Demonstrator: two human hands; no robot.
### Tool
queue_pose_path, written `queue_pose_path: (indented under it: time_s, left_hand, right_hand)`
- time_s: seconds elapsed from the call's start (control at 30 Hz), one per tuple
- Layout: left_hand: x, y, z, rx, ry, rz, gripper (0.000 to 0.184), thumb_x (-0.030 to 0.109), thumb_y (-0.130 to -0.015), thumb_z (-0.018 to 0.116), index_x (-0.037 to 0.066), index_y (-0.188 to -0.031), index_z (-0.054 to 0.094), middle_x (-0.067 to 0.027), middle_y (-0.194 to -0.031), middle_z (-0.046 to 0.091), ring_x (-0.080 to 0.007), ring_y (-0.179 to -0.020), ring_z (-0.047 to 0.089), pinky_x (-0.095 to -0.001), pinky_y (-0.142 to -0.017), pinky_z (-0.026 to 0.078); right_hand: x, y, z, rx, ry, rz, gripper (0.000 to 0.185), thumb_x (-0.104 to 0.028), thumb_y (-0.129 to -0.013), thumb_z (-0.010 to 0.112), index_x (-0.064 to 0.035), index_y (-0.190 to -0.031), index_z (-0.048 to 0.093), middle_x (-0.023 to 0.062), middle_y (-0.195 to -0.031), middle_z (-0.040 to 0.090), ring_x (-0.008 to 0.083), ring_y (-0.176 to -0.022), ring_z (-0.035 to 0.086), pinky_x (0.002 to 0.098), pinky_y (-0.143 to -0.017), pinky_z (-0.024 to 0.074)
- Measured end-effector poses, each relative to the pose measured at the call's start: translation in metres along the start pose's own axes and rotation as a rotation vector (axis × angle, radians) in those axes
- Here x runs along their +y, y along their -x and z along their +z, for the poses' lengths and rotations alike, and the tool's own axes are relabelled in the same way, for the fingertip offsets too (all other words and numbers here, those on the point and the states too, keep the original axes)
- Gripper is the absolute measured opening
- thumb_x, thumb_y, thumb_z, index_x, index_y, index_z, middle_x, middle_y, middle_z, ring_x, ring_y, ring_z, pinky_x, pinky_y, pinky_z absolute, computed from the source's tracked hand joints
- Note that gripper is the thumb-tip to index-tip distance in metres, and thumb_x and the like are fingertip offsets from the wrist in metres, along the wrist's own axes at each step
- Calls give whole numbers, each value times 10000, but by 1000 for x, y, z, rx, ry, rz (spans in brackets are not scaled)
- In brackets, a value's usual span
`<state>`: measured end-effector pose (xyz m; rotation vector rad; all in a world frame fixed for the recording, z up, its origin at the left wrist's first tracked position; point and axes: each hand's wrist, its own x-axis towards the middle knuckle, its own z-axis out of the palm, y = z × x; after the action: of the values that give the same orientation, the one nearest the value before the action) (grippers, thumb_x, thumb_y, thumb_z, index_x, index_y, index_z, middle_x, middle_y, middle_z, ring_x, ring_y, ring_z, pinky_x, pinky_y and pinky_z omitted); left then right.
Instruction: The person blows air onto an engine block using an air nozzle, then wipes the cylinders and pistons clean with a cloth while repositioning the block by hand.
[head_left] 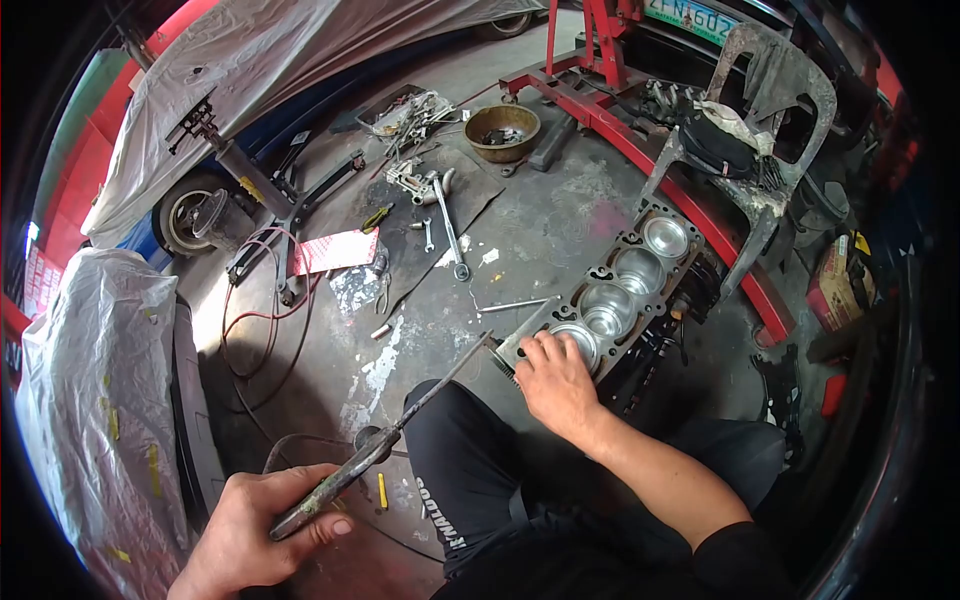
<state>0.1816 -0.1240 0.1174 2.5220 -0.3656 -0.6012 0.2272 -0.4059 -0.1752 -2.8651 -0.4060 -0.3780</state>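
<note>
An engine block (625, 292) lies on the floor in front of my knees, its deck up, with a row of round bores and shiny pistons. My right hand (556, 388) rests with fingers lightly bent on its near end, partly covering the nearest piston (575, 342). My left hand (270, 530) is wrapped around the thick worn handle of a long thin metal rod tool (425, 408). The rod slants up and right, its tip close to the near left corner of the block; contact cannot be made out. A thin metal bar (515, 305) lies beside the block.
A ratchet wrench (449, 230), a small spanner (429, 235), pliers (383, 292) and a red-and-white sheet (335, 251) lie left. Behind are a basin (501, 133) and a red steel frame (640, 150). A plastic chair (745, 130) stands right; hoses (228, 340) cross the floor.
</note>
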Motion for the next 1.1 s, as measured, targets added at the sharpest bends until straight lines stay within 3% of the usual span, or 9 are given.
queue_pose_path:
  time_s: [0.2,0.23,0.3,0.33,0.53,0.73,0.83,0.9,1.1]
  left_hand:
    - [-4,-7,3,-47,4,-2,431,213,-863,836,-21,-1197,698,-90,-774,713,-129,-652,680,-295,-632,533]
    - [-1,-10,3,-83,15,-56,436,230,-868,828,-12,-1206,694,-129,-829,726,-200,-721,711,-321,-687,545]
    - [1,-16,3,-107,24,-111,442,247,-874,820,-3,-1214,690,-169,-884,738,-272,-790,741,-347,-741,557]
    - [0,-19,2,-131,7,-81,436,244,-880,813,-2,-1217,690,-163,-879,738,-275,-781,737,-349,-736,557]
    - [16,-42,9,-124,-80,-64,326,246,-898,793,14,-1117,725,-163,-807,719,-289,-723,720,-369,-689,551]
    - [41,-57,9,-186,-137,-167,289,280,-915,778,27,-1048,733,-154,-724,692,-258,-637,700,-376,-648,538]
    - [54,-73,7,-159,-201,43,340,337,-924,770,20,-1040,734,-118,-690,687,-194,-577,688,-363,-631,540]
    - [80,-97,-3,-340,-171,-239,382,383,-936,753,15,-1039,740,-91,-689,686,-141,-541,663,-344,-620,540]
    - [116,-170,-13,-291,-276,-236,347,335,-942,747,-11,-933,734,-62,-668,669,-121,-475,583,-296,-451,445]
  right_hand:
    - [10,-8,-11,-4,-291,55,147,-129,-870,708,-18,-964,725,104,-1181,617,287,-1208,538,409,-1013,425]
    - [18,-3,-8,0,-287,57,147,-129,-870,708,-18,-964,725,104,-1181,617,287,-1208,538,409,-1013,425]
    - [31,7,0,102,-995,219,97,-69,-906,680,23,-937,682,110,-1080,634,277,-1040,608,374,-916,485]
    - [32,14,-9,270,-975,178,81,-21,-934,633,60,-927,634,131,-1019,638,277,-904,632,348,-836,511]
    - [21,93,-35,126,-880,41,135,-111,-844,755,-63,-888,636,90,-934,695,284,-871,678,383,-818,527]
    - [-13,108,-16,-119,-678,-209,318,-282,-877,715,-75,-1116,680,53,-1116,658,236,-1056,632,386,-940,477]
    - [-14,120,-5,-136,-656,-224,321,-288,-891,695,-72,-1128,682,49,-1138,660,227,-1076,625,378,-961,462]
    - [-13,123,-4,-113,-650,-213,326,-291,-905,675,-74,-1148,668,49,-1110,643,222,-1047,620,376,-952,458]
    - [-7,122,-4,-228,-505,-181,426,-293,-904,690,-70,-1263,628,54,-1116,631,227,-1006,614,377,-923,467]
